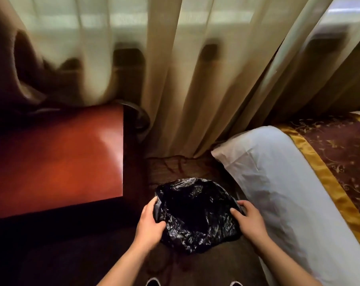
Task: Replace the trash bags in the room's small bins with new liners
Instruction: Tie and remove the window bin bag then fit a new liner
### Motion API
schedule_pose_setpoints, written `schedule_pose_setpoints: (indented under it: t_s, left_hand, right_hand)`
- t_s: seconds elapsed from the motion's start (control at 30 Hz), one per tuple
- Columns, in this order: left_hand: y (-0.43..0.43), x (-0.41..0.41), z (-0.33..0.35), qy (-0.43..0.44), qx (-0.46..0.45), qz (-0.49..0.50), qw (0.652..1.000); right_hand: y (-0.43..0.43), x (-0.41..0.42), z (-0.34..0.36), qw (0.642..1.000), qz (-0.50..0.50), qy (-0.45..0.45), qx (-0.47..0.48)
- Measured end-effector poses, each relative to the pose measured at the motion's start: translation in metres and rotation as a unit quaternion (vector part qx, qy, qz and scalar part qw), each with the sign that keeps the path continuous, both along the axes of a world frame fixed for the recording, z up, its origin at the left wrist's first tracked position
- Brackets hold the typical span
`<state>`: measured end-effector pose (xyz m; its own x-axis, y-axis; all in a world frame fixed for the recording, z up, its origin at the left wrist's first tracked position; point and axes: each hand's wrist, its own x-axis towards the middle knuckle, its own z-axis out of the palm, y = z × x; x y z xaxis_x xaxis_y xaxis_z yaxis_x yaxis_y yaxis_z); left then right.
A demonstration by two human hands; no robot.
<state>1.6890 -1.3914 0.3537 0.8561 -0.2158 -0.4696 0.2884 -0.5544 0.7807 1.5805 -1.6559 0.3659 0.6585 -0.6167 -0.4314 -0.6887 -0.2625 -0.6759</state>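
Nearest, gripped black bag (195, 215) from both sides: left hand (150, 221) at 9 o'clock, right hand (250, 218) at 3, fingers pinching film. Sat low between table (57, 159) and bed (288, 182). Could tear if stretched hard, or slip off a bin rim hidden beneath.

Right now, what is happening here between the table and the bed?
A person stands over a black trash bag in the narrow gap between a reddish wooden table and a bed. The left hand grips the bag's left edge and the right hand holds its right edge, spreading the plastic open. The bin itself is not visible under the bag, so I cannot tell whether this liner is going on or coming off. Beige curtains hang behind.
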Motion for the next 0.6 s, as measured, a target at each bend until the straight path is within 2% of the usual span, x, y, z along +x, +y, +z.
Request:
schedule_pose_setpoints:
  t_s: [0.2,0.4,0.53,0.6]
  left_hand:
    - [-0.003,0.0,-0.086,0.0,0.033,0.066,0.997]
    - [-0.003,-0.001,-0.165,0.019,0.035,0.084,0.996]
    - [-0.002,0.004,-0.208,0.012,0.013,0.1,0.995]
    - [0.0,0.002,-0.225,0.009,0.005,0.075,0.997]
  right_hand:
    - [-0.015,0.027,-0.104,0.998,0.068,-0.004,0.015]
    - [-0.022,0.037,-0.192,0.995,0.094,0.007,0.045]
    - [-0.024,0.048,-0.229,0.99,0.14,0.021,0.019]
    - [-0.025,0.054,-0.244,0.984,0.176,0.034,-0.002]
